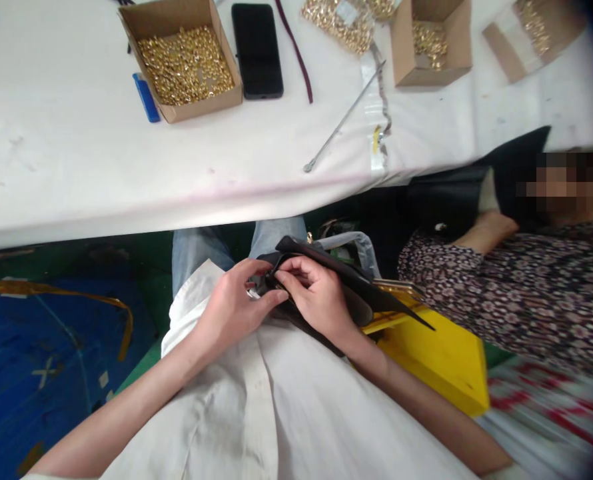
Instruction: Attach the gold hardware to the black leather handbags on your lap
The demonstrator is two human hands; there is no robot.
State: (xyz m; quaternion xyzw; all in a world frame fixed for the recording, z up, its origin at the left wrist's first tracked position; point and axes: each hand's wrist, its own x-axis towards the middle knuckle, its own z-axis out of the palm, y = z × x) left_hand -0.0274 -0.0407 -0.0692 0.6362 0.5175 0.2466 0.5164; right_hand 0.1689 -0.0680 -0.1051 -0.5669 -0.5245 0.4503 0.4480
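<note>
A black leather-like bag (359, 303) rests in the lap, with a dark pointed flap or panel reaching out to the right. My left hand (239, 297) is closed on the bag's left end, thumb and fingers curled round its edge. Beside it, my right hand (321, 297) reaches into the bag's opening and pinches at the same edge. The fingertips of both hands nearly meet there; any small part between them is too hidden to name. A small gold fitting (310, 237) shows at the bag's far edge.
On the white-covered table stand cardboard boxes (204, 110) of gold hardware, a phone (257, 52), a metal rod (344, 117) and a bag of gold pieces (339, 23). A yellow bin (436, 360) is at my right. Close by sits a co-worker in a patterned sleeve (516, 287).
</note>
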